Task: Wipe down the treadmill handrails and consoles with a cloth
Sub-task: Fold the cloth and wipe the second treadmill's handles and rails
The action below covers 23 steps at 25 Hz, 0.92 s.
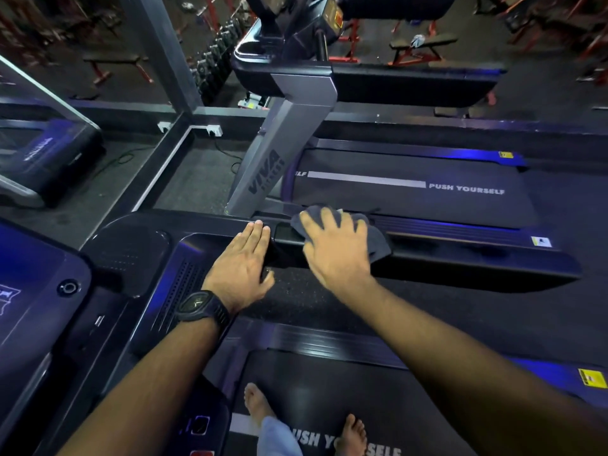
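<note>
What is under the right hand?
A dark grey cloth lies under the right hand, pressed flat onto the black handrail. The rail surface beneath the cloth is covered, so unseen.

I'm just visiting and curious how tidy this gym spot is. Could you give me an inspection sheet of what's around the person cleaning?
Surface: black handrail, glossy; dirt cannot be told.
Job's things: grey cloth on the handrail; console to its left.
Clutter: nothing seen.
Hands: right hand presses the cloth flat; left hand rests flat beside it, with a watch on the wrist.
Cables: one cable on the floor near the sockets.
Surroundings: next treadmill, benches, dumbbell rack.
</note>
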Tool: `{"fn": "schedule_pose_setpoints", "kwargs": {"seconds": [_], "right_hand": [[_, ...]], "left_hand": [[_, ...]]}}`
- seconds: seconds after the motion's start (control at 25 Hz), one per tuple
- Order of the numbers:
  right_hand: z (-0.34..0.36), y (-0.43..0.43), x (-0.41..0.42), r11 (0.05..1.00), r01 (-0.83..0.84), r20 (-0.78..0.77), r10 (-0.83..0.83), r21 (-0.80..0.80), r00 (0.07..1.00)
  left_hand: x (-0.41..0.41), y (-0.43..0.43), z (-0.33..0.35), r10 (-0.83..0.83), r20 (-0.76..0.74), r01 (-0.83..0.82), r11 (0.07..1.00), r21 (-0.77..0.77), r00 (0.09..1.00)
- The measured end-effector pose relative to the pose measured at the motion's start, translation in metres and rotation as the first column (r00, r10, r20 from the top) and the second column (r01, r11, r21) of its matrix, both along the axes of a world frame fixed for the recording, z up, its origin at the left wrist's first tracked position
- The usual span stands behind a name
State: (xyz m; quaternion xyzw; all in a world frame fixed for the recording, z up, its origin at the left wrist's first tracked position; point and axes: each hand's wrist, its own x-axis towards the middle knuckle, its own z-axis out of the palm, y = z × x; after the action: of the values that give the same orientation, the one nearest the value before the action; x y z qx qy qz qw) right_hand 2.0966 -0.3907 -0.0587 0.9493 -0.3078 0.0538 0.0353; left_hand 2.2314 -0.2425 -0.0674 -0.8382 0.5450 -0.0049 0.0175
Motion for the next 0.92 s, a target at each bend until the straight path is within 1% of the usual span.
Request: {"fn": "schedule_pose_setpoints", "kwargs": {"seconds": [0.04,0.08,0.12,0.16,0.2,0.24,0.28,0.32,0.36,0.4,0.44,0.52,0.56,0.6,0.64,0.68,0.72,0.76,0.8,0.84,0.88,0.92], "right_hand": [[-0.003,0.002,-0.009,0.991,-0.126,0.022,0.127,-0.039,0.992],[-0.002,-0.013,-0.014,0.971,-0.234,-0.012,0.233,-0.045,0.972],[0.004,-0.037,-0.012,0.978,-0.208,-0.006,0.208,0.001,0.978],[0.015,-0.049,-0.006,0.994,-0.066,-0.023,0.068,0.089,0.997],[0.020,-0.049,-0.002,0.984,0.082,-0.051,-0.075,0.156,0.996],[0.019,-0.041,0.004,0.977,0.155,-0.064,-0.147,0.147,0.987],[0.012,-0.023,0.008,0.988,0.129,-0.055,-0.125,0.082,0.991],[0.007,-0.005,0.005,0.999,0.024,-0.040,-0.023,0.024,0.999],[0.004,0.000,-0.001,0.996,-0.093,-0.003,0.093,0.007,0.996],[0.006,-0.011,-0.004,0.983,-0.183,-0.036,0.184,0.028,0.982],[0.012,-0.036,-0.001,0.984,-0.153,-0.027,0.157,0.092,0.987],[0.028,-0.059,0.007,0.961,0.094,-0.074,-0.077,0.261,0.994],[0.024,-0.053,0.009,0.964,0.139,-0.098,-0.119,0.227,0.988],[0.013,-0.035,0.007,0.990,0.088,-0.090,-0.078,0.110,0.993],[0.005,-0.015,-0.001,0.999,-0.025,-0.061,0.027,0.030,0.998],[0.002,-0.008,-0.011,0.990,-0.138,-0.017,0.138,-0.014,0.990],[0.002,-0.016,-0.018,0.973,-0.232,-0.044,0.231,-0.013,0.972],[0.007,-0.039,-0.018,0.974,-0.224,-0.027,0.225,0.022,0.974],[0.017,-0.055,-0.014,0.993,-0.076,-0.027,0.079,0.096,0.997],[0.022,-0.057,-0.010,0.980,0.070,-0.056,-0.061,0.184,0.997],[0.019,-0.051,-0.007,0.969,0.163,-0.065,-0.154,0.187,0.986],[0.009,-0.034,-0.006,0.981,0.163,-0.059,-0.157,0.109,0.986]], "left_hand": [[-0.001,0.000,0.001,-0.017,-0.003,0.017,1.000,0.005,1.000],[-0.002,-0.001,0.002,-0.037,-0.009,0.037,0.999,0.014,0.999],[-0.002,-0.001,0.001,-0.052,-0.015,0.053,0.999,0.014,0.999],[-0.001,-0.001,0.001,-0.060,-0.015,0.061,0.998,0.009,0.998],[-0.001,0.000,0.001,-0.064,-0.016,0.064,0.998,0.009,0.998],[-0.002,0.000,0.002,-0.066,-0.018,0.066,0.998,0.012,0.998],[-0.003,0.001,0.002,-0.068,-0.023,0.068,0.998,0.012,0.997],[-0.003,0.000,0.002,-0.071,-0.030,0.072,0.997,0.009,0.997],[-0.003,0.000,0.002,-0.078,-0.035,0.078,0.997,0.009,0.996],[-0.003,0.000,0.002,-0.090,-0.035,0.090,0.996,0.007,0.995],[-0.002,0.000,0.002,-0.103,-0.032,0.103,0.995,0.002,0.994],[-0.001,0.000,0.001,-0.118,-0.031,0.117,0.993,-0.005,0.993],[0.000,0.000,0.001,-0.117,-0.037,0.117,0.993,0.000,0.992],[0.000,0.001,-0.001,-0.112,-0.042,0.112,0.994,-0.002,0.993],[0.001,0.001,-0.001,-0.111,-0.048,0.110,0.994,-0.006,0.993],[0.001,0.001,-0.001,-0.114,-0.053,0.114,0.993,-0.006,0.992],[0.002,0.001,-0.001,-0.121,-0.058,0.121,0.993,-0.005,0.991],[0.002,0.000,-0.002,-0.126,-0.060,0.125,0.992,-0.008,0.990],[0.003,-0.001,-0.002,-0.127,-0.061,0.126,0.992,-0.012,0.990],[0.003,-0.001,-0.002,-0.123,-0.065,0.123,0.992,-0.007,0.990],[0.002,-0.001,-0.002,-0.116,-0.066,0.116,0.993,-0.005,0.991],[0.001,-0.003,-0.002,-0.107,-0.063,0.106,0.994,-0.009,0.992]]}}
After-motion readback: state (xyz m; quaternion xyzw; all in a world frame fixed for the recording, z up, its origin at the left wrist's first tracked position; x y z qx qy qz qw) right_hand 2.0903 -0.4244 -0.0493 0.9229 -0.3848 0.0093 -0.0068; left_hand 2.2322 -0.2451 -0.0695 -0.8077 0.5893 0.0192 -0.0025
